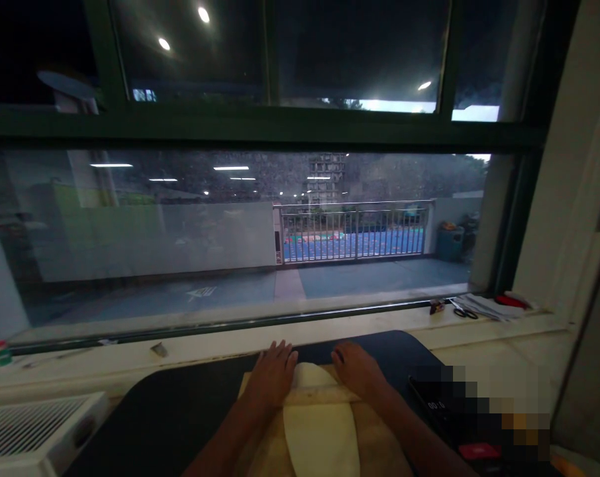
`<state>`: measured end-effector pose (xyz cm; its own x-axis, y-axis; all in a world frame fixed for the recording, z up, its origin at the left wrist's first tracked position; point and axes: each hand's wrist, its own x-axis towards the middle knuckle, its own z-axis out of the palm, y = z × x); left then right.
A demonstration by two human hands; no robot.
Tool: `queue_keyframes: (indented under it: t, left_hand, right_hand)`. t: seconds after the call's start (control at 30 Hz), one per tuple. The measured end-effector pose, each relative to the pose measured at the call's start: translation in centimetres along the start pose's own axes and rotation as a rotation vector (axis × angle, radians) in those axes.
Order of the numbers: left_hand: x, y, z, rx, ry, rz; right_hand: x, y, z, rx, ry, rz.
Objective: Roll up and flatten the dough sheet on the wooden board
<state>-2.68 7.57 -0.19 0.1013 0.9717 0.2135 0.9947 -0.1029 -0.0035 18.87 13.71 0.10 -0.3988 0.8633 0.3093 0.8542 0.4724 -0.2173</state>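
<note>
A pale rolling pin [320, 395] lies crosswise over a long, flattened sheet of dough [322, 437] on a wooden board [379, 437]. My left hand [275, 372] rests palm down across the pin's left end, its fingers stretched forward past it and slightly apart. Over the right end is my right hand [358, 372], palm down with the fingers a little bent and not wrapped round the pin. Both palms hide the pin's ends. The dough reaches beyond the pin on the far side, between my hands, and runs toward me out of the frame.
The board lies on a dark tabletop [181, 411] below a windowsill [205, 344]. Scissors [463, 311] and papers [493, 306] are on the sill at right. A phone-like dark device [432, 404] is beside my right arm, partly blurred. A white heater-like unit [42, 424] stands at left.
</note>
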Motion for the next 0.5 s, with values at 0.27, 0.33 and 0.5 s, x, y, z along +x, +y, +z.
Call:
queue_keyframes:
  t: [0.27,0.33,0.5]
  left_hand:
    - [-8.2,1.4,1.6,-0.041,0.241,0.116]
    - [-10.0,1.5,1.7,-0.002,0.304,0.163]
    - [-13.4,1.1,2.2,0.108,0.444,0.31]
  right_hand:
    - [-8.5,-0.9,0.4,-0.072,0.113,-0.125]
    - [-10.4,-1.0,0.7,-0.095,0.196,-0.172]
    - [-14.1,-0.5,1.2,-0.121,0.35,-0.305]
